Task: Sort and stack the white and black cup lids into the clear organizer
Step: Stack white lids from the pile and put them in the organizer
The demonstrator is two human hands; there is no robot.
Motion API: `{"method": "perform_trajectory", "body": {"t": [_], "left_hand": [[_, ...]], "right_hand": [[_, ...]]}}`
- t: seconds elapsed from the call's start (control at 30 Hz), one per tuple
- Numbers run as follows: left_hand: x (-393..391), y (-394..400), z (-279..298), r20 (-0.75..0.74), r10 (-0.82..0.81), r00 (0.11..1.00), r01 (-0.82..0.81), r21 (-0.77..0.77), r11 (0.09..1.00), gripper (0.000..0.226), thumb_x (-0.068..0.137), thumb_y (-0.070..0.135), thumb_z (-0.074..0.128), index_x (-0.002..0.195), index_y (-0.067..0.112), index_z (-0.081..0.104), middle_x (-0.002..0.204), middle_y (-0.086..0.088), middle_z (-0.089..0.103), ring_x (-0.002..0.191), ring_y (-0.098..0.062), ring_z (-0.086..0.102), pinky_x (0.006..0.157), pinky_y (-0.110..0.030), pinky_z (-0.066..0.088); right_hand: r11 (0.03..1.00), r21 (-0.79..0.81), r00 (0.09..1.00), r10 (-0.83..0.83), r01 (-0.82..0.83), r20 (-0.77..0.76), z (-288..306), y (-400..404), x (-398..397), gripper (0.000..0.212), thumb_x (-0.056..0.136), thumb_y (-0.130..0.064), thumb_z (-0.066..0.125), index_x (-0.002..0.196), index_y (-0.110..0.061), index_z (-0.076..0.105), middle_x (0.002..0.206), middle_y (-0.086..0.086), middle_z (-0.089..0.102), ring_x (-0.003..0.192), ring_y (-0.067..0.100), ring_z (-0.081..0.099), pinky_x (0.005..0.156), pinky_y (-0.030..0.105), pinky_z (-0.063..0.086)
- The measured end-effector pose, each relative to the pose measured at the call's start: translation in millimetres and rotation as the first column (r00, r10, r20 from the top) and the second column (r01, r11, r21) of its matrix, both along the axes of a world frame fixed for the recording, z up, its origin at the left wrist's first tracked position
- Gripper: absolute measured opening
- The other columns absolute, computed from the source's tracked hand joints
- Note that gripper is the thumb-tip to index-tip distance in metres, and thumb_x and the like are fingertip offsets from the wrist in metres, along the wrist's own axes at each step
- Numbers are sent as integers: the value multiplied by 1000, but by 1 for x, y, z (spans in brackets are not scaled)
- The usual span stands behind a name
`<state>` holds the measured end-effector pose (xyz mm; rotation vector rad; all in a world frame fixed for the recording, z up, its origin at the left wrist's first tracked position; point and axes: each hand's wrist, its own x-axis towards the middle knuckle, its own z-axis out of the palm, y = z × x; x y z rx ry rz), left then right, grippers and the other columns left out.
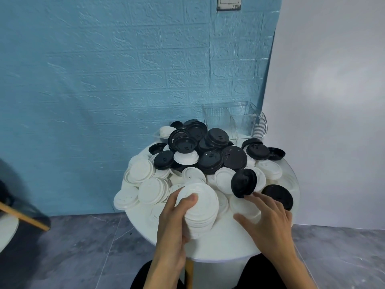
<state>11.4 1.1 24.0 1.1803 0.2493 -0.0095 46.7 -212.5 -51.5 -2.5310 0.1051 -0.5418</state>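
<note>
A stack of white lids (200, 209) is gripped by the left hand (174, 217), thumb curled over its top, above the round white table (218, 245). Beside it, the right hand (268, 217) is spread, fingertips touching a tilted black lid (243, 183). The clear organizer (235, 119) is seen at the table's far right, behind the mixed lid pile (200, 155).

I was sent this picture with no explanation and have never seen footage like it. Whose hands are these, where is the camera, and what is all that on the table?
There is no machine here: a person wears a wide-angle camera on the head, looking down at their own two hands. On the round white table lies a jumbled pile of cup lids, white lids mostly nearer, black lids mostly farther back. Behind the pile stands a clear organizer, which looks empty. The left hand grips a stack of white lids, thumb across the top. The right hand, fingers spread, reaches over the loose white lids beside a tilted black lid; it holds nothing that I can see.
</note>
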Motion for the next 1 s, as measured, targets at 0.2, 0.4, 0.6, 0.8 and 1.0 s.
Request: {"method": "perform_trajectory", "body": {"t": [0.2, 0.4, 0.6, 0.8, 1.0], "left_hand": [[0, -2, -1, 1, -3, 1000, 3, 10, 1000, 63, 49, 53, 77, 108, 32, 76, 110, 5, 78, 99, -12, 71, 80, -37, 50], [0, -2, 0, 8, -8, 1000, 8, -7, 1000, 63, 50, 51, 79, 110, 29, 76, 111, 3, 78, 97, -10, 73, 82, -38, 52], [-1, -1, 0, 5, 8, 1000, -8, -2, 1000, 65, 48, 53, 79, 109, 32, 76, 112, 5, 78, 100, -11, 72, 78, -35, 51], [0, -1, -1, -10, 17, 1000, -17, -2, 1000, 65, 50, 52, 79, 112, 31, 76, 114, 4, 77, 110, -19, 70, 85, -40, 50], [-1, -1, -2, -23, 26, 999, -26, -18, 999, 65, 47, 53, 79, 110, 33, 76, 113, 5, 77, 110, -19, 69, 83, -38, 49]], "right_hand": [[999, 21, 999, 25, -24, -20, 0, -3, 0, 56, 70, -46, 87, 122, -42, 66, 134, -14, 55, 126, 17, 50, 102, 29, 23], [1000, 17, 999, 14, -13, -43, 2, 2, 2, 61, 67, -48, 87, 121, -40, 59, 134, -15, 55, 128, 18, 46, 103, 34, 26], [998, 51, 999, -26, 24, 39, 3, 5, 3, 59, 67, -44, 89, 117, -36, 59, 121, -12, 63, 119, 21, 53, 97, 31, 25], [997, 75, 997, -35, 30, 64, 11, 4, 6, 48, 72, -46, 85, 112, -33, 62, 117, -11, 60, 110, 19, 55, 94, 30, 26], [993, 101, 997, -66, 61, 42, 24, 2, 10, 41, 75, -48, 82, 109, -30, 69, 116, -6, 61, 107, 21, 55, 94, 31, 27]]}}
